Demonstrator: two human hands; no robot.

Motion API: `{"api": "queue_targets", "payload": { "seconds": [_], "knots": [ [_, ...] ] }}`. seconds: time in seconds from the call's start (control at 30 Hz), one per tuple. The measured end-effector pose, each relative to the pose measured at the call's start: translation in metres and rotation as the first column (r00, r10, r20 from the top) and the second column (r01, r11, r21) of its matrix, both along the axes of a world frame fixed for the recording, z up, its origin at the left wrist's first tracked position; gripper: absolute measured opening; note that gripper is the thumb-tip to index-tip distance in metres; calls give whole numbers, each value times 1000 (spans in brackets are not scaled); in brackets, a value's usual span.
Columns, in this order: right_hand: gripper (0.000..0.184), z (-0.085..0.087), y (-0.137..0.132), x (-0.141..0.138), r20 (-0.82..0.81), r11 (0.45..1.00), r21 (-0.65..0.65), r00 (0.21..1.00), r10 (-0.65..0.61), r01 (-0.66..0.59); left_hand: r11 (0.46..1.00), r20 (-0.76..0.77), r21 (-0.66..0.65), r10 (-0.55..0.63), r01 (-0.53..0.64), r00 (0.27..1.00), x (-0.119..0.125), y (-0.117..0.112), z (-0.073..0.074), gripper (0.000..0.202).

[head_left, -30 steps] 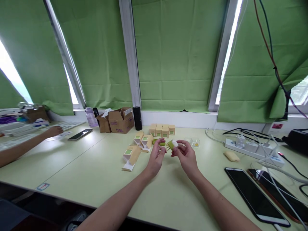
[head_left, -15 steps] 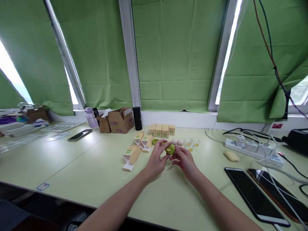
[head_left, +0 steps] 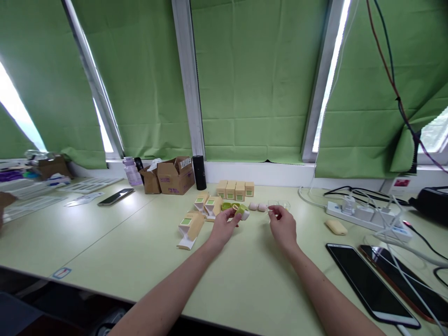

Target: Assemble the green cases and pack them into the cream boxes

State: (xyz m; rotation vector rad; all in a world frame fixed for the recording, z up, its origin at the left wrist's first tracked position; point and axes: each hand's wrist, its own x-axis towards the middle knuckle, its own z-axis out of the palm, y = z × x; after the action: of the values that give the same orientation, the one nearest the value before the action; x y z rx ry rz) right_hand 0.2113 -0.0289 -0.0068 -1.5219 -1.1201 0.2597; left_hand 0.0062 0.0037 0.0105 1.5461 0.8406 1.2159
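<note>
My left hand is closed round a small green-lidded jar held just above the pale green table. My right hand is to its right, fingers pinched on a small clear plastic cup near another clear cup. Two small pinkish caps lie between the hands, further back. Green lids sit behind my left hand. Opened tan cartons lie to the left, and a row of closed tan boxes stands behind.
Two phones lie at the right front, with a power strip and cables behind them. A yellowish soap-like bar lies right of my right hand. Brown cardboard boxes, a black cylinder and another phone are at the back left.
My hands have moved apart: the jar, held by both hands half a second ago, stays in my left hand, and my right hand has moved right to the clear cup. The co-worker's arm at left is gone.
</note>
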Motion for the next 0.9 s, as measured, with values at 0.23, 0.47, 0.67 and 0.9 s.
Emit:
{"api": "queue_targets", "payload": {
  "seconds": [0.23, 0.47, 0.67, 0.9],
  "knots": [
    [41, -11, 8, 29, 403, 929, -178, 886, -232, 324, 985, 222, -160, -28, 64, 975, -1, 2, -3, 54],
    [30, -19, 11, 38, 426, 887, -280, 875, -228, 367, 981, 240, -189, 11, 36, 971, -1, 1, -1, 56],
    [22, -20, 10, 35, 388, 928, -246, 905, -171, 281, 982, 244, -188, 34, 13, 969, -2, 2, -2, 57],
    [13, -10, 17, 28, -247, 994, -74, 967, 56, -76, 984, 265, -178, 41, 7, 963, -2, 3, -3, 56]
  ]
}}
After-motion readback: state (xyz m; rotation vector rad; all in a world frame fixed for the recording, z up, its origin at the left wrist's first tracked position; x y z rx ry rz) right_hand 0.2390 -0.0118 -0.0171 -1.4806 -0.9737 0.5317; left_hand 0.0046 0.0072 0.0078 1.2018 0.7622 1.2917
